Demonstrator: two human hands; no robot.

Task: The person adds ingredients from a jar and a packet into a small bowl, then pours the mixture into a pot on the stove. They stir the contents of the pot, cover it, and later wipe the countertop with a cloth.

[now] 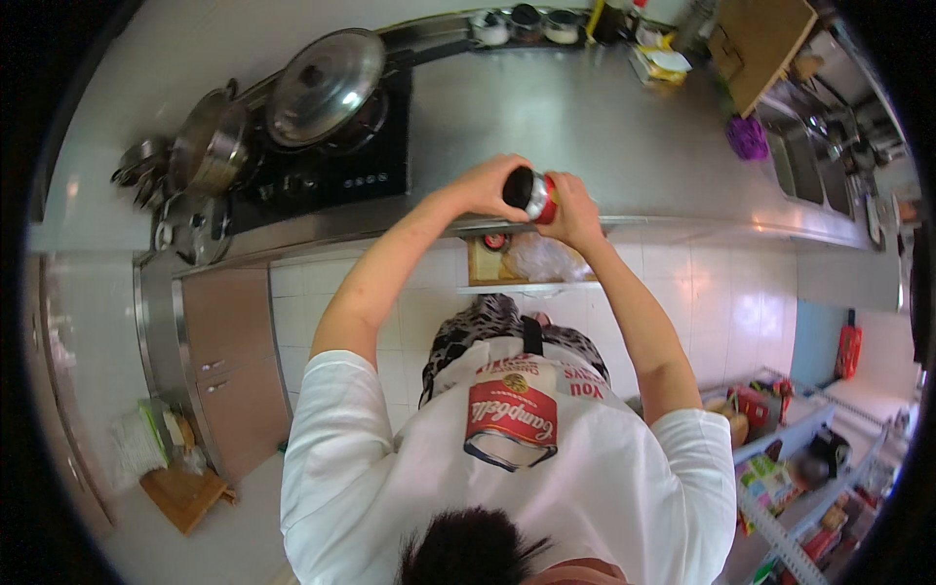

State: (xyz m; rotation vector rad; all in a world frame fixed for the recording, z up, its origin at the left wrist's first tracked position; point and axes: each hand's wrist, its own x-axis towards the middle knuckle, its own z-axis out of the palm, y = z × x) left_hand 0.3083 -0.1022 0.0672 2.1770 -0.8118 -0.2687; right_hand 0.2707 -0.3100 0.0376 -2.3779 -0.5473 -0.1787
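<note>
Above the front edge of a steel counter [512, 110], a small jar [539, 197] lies tilted sideways between both hands. It has a dark round end, a shiny silver band and a red part. My left hand [488, 186] curls around the dark end, fingers on the far side and thumb on the near side. The red part sits in the grip of my right hand [574, 208]. Whether the dark end is a lid or an open mouth, I cannot tell. Below the hands, an open drawer [482, 274] holds a clear plastic bag [545, 257] and a round red-and-black item [495, 241].
Left of the hands is a black gas hob [329, 179] with a lidded wok [325, 88] and a steel pot [212, 142]. Several seasoning jars [525, 25] line the back wall. To the right are a sink [797, 164], a purple scrubber [747, 137] and a wooden board [760, 51].
</note>
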